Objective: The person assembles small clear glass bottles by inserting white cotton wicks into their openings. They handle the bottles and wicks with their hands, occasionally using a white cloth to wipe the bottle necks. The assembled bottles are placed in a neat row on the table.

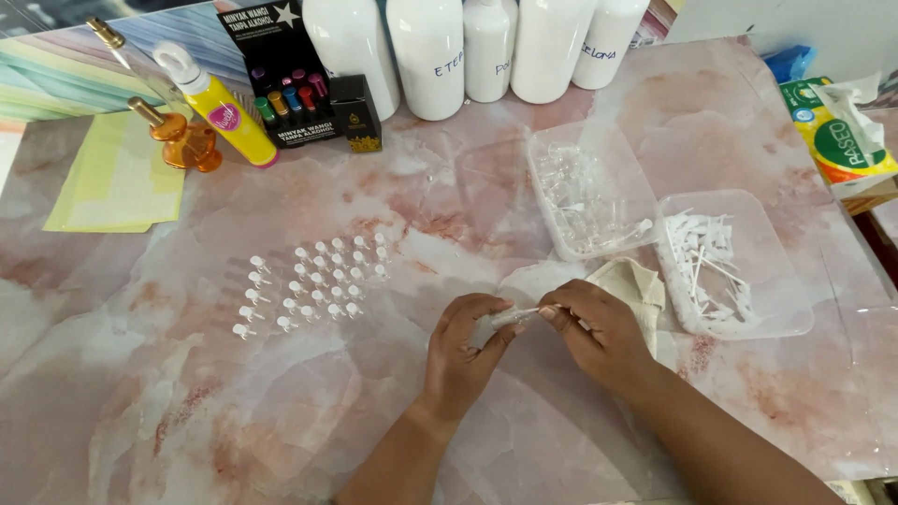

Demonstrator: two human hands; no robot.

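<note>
Head view: left hand (463,346) and right hand (603,332) fingers (552,313) pinch shut on small clear vial (513,317) between them.

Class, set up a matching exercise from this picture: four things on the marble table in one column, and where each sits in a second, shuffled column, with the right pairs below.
Things
1. yellow pump bottle
2. tray of white spray tubes
3. rows of small clear vials
4. tissue pack

Places
A. far right edge
B. left of the hands
C. back left
D. right of the beige cloth

Pairs: 1-C, 2-D, 3-B, 4-A
</note>
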